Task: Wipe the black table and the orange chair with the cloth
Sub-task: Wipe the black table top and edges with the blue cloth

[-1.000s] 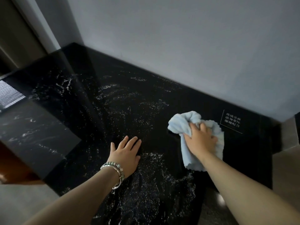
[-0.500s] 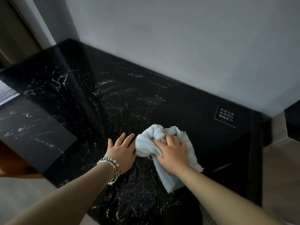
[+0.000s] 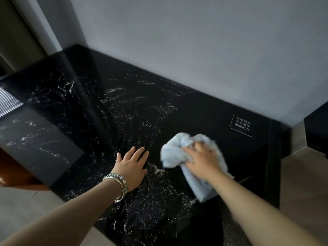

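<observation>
Cloth: the pale blue cloth (image 3: 177, 154) lies bunched on the black table (image 3: 124, 103), toward its right end, with a loose tail trailing back toward the near edge.
Right hand: the right hand (image 3: 202, 159) presses down on the bunch with its fingers dug into the folds, holding the cloth; motion blur hides how tightly.
Left hand: the left hand (image 3: 132, 164), with a beaded bracelet (image 3: 118, 180) at the wrist, rests flat on the table with straight fingers, holding nothing.
Handling: the cloth looks soft, light and limp, so it will fold and drag rather than keep a shape. It is best held gathered under the palm, so the tail does not flap off the edge. The glossy top should let it slide easily.
Change: half a second ago the bunch sat just beside the left hand's fingers. Now it is apart from them, swung back right toward the white-lettered label (image 3: 241, 125). The left hand has stayed planted.
Chair: an orange-brown surface (image 3: 16, 173) under the table's left corner may be the chair, and it appears untouched.
</observation>
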`<state>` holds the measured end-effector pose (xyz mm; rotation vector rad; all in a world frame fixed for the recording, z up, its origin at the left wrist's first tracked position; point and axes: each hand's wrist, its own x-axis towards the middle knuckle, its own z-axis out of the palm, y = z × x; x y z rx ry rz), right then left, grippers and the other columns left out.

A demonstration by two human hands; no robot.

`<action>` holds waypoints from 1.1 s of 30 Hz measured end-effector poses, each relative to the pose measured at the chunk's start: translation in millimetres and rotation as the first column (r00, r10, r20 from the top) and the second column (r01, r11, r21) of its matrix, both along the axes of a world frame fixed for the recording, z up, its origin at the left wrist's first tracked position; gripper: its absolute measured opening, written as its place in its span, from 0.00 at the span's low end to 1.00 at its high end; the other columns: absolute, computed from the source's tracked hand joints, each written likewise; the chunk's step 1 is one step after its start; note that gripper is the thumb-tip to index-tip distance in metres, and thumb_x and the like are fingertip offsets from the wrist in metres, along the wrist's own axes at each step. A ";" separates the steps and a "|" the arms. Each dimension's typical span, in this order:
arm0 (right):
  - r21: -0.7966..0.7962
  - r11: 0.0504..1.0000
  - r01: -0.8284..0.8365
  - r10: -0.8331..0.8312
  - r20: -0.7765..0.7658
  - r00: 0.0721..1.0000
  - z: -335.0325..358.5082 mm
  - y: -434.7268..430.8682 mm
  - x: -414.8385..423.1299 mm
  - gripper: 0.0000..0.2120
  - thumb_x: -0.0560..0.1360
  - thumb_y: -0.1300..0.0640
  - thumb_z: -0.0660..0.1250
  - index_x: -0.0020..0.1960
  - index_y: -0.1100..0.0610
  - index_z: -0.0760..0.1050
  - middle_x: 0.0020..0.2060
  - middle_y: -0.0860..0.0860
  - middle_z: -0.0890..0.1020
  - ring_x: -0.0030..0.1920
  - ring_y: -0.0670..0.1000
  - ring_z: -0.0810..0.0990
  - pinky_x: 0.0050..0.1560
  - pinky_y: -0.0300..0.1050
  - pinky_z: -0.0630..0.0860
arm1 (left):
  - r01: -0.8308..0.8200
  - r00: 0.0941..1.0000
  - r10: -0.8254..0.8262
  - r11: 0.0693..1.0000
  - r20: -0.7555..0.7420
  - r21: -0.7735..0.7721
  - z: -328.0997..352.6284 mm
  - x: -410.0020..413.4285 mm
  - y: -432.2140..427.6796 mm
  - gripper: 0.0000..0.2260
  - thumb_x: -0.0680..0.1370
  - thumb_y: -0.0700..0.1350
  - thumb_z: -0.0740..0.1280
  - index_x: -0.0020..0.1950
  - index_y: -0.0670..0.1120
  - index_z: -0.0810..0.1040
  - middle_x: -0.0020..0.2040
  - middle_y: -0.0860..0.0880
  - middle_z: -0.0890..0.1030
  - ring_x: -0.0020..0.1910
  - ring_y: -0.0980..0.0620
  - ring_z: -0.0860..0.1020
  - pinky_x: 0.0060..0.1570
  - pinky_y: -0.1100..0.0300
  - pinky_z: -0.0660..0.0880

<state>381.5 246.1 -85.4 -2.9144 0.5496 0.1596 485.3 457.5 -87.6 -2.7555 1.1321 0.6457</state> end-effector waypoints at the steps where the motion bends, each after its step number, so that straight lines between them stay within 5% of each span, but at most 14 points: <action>1: -0.014 0.994 0.105 -0.105 -0.007 0.994 1.9 -22.0 -1.6 0.19 0.76 0.49 0.57 0.67 0.46 0.65 0.65 0.51 0.66 0.67 0.56 0.64 0.61 0.52 0.65 | -0.005 1.000 0.005 1.000 -0.003 0.000 0.2 -1.1 0.1 0.27 0.82 0.54 0.50 0.77 0.52 0.43 0.78 0.54 0.43 0.76 0.48 0.41 0.73 0.39 0.46; 3: 0.015 0.950 0.312 -0.312 0.016 0.950 4.4 -53.7 -14.4 0.16 0.77 0.50 0.56 0.64 0.46 0.67 0.64 0.51 0.67 0.64 0.55 0.65 0.59 0.52 0.66 | -0.010 1.000 0.010 1.000 -0.005 -0.001 0.0 -5.5 0.7 0.27 0.82 0.54 0.50 0.77 0.52 0.43 0.78 0.54 0.43 0.76 0.48 0.41 0.73 0.39 0.46; 5: -0.004 0.938 0.347 -0.347 0.026 0.938 -1.0 -48.6 -27.6 0.15 0.78 0.49 0.56 0.64 0.46 0.67 0.65 0.51 0.66 0.64 0.54 0.63 0.59 0.52 0.65 | -0.016 1.000 0.016 1.000 -0.002 -0.008 -1.3 -11.8 1.5 0.26 0.82 0.53 0.50 0.77 0.51 0.43 0.78 0.53 0.43 0.76 0.47 0.42 0.73 0.39 0.46; 11: 0.091 0.995 -0.042 0.037 0.058 0.998 -4.4 17.0 -35.1 0.20 0.77 0.44 0.57 0.69 0.39 0.63 0.68 0.48 0.63 0.69 0.52 0.58 0.66 0.52 0.59 | -0.015 1.000 0.015 1.000 0.018 -0.019 -0.2 -15.3 1.3 0.26 0.82 0.53 0.50 0.77 0.51 0.44 0.78 0.53 0.44 0.77 0.47 0.43 0.73 0.40 0.47; 14: 0.027 0.986 0.162 -0.162 0.010 0.987 -8.3 -38.3 -41.2 0.19 0.76 0.48 0.55 0.67 0.44 0.65 0.66 0.52 0.65 0.67 0.55 0.63 0.64 0.55 0.65 | -0.029 1.000 0.029 0.999 0.002 -0.023 0.4 -17.5 1.3 0.26 0.82 0.52 0.50 0.78 0.51 0.44 0.78 0.53 0.44 0.77 0.47 0.43 0.73 0.40 0.47; 18: -0.044 0.893 0.447 -0.439 0.129 0.889 -11.6 -57.8 -73.4 0.15 0.76 0.49 0.58 0.62 0.48 0.69 0.63 0.54 0.69 0.63 0.59 0.66 0.58 0.58 0.68 | -0.038 0.999 0.038 0.999 0.014 -0.019 -1.9 -26.2 0.3 0.25 0.82 0.51 0.49 0.78 0.51 0.44 0.78 0.52 0.44 0.77 0.47 0.42 0.73 0.40 0.47; 22: 0.012 0.981 0.193 -0.191 0.211 0.959 -16.3 26.5 -65.6 0.15 0.70 0.52 0.69 0.56 0.48 0.76 0.53 0.55 0.76 0.56 0.62 0.74 0.50 0.59 0.71 | -0.052 0.998 0.053 0.999 0.021 -0.012 -1.4 -28.0 -2.5 0.25 0.83 0.51 0.49 0.77 0.51 0.44 0.78 0.52 0.44 0.77 0.47 0.42 0.73 0.41 0.47; 25: 0.016 1.000 0.005 -0.009 0.267 0.964 -14.7 34.1 -56.5 0.16 0.75 0.47 0.63 0.62 0.44 0.71 0.59 0.50 0.72 0.62 0.57 0.69 0.57 0.56 0.67 | -0.058 0.998 0.058 0.998 0.014 -0.009 1.3 -29.6 -3.0 0.25 0.83 0.51 0.49 0.77 0.52 0.44 0.78 0.53 0.44 0.77 0.47 0.42 0.74 0.42 0.47; 27: 0.011 0.983 0.185 -0.185 0.149 0.971 -13.1 -4.9 -61.1 0.18 0.77 0.48 0.57 0.66 0.44 0.66 0.62 0.50 0.67 0.65 0.56 0.65 0.60 0.54 0.65 | -0.056 0.998 0.056 0.998 -0.003 -0.003 3.3 -31.9 -1.8 0.25 0.83 0.51 0.49 0.77 0.52 0.44 0.78 0.53 0.43 0.77 0.47 0.42 0.74 0.42 0.47; 30: 0.077 0.798 0.598 -0.602 0.148 0.784 -8.4 -55.1 -82.6 0.15 0.78 0.47 0.55 0.63 0.46 0.68 0.63 0.53 0.68 0.63 0.59 0.66 0.60 0.58 0.65 | -0.049 0.999 0.049 0.999 -0.011 -0.002 3.6 -38.8 0.9 0.25 0.83 0.50 0.49 0.77 0.52 0.43 0.78 0.54 0.43 0.76 0.48 0.41 0.74 0.42 0.46; 33: -0.040 0.782 0.623 -0.616 0.111 0.780 -8.9 -23.1 -83.7 0.19 0.77 0.45 0.57 0.66 0.47 0.66 0.64 0.55 0.67 0.63 0.61 0.66 0.58 0.58 0.66 | -0.041 0.999 0.041 0.999 -0.007 -0.002 2.4 -39.8 2.7 0.25 0.83 0.51 0.49 0.77 0.52 0.43 0.77 0.54 0.43 0.76 0.48 0.41 0.74 0.42 0.46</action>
